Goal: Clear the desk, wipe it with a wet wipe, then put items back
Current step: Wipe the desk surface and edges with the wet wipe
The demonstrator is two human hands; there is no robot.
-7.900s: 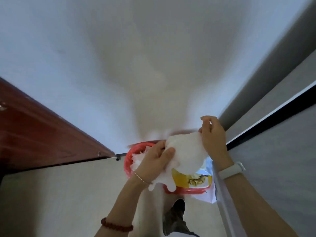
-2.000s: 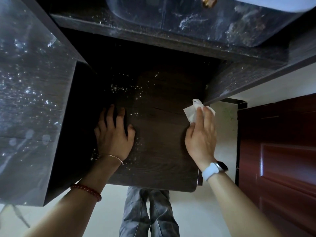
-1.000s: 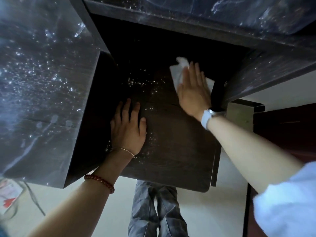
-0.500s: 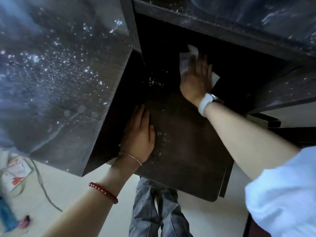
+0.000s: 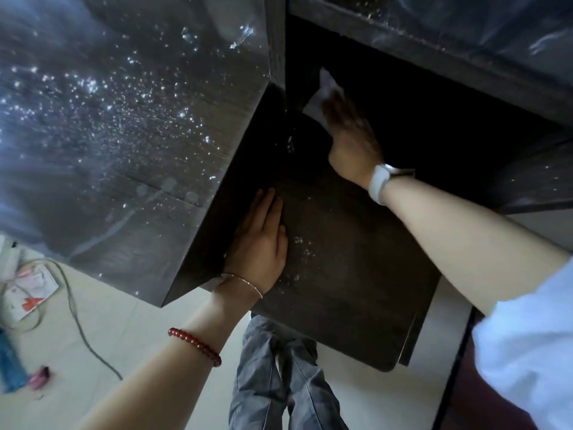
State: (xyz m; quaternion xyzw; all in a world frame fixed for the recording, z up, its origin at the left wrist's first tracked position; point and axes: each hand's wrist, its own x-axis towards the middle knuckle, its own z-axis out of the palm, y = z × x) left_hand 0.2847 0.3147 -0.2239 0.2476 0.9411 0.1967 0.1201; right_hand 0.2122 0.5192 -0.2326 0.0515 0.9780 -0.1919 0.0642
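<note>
A dark wooden pull-out desk shelf lies below me, with white specks on it. My right hand presses a white wet wipe flat on the shelf's far left part, deep in the shadowed recess. Most of the wipe is hidden under the fingers. My left hand lies flat, fingers together, on the shelf's left side against the side panel, holding nothing.
A dusty, glossy desk top rises to the left and another runs across the back. On the floor at left lie a cable, papers and a blue object. My legs stand under the shelf.
My right hand has slid the wipe leftward and deeper into the recess. My left hand has stayed flat on the shelf. The view has shifted left.
</note>
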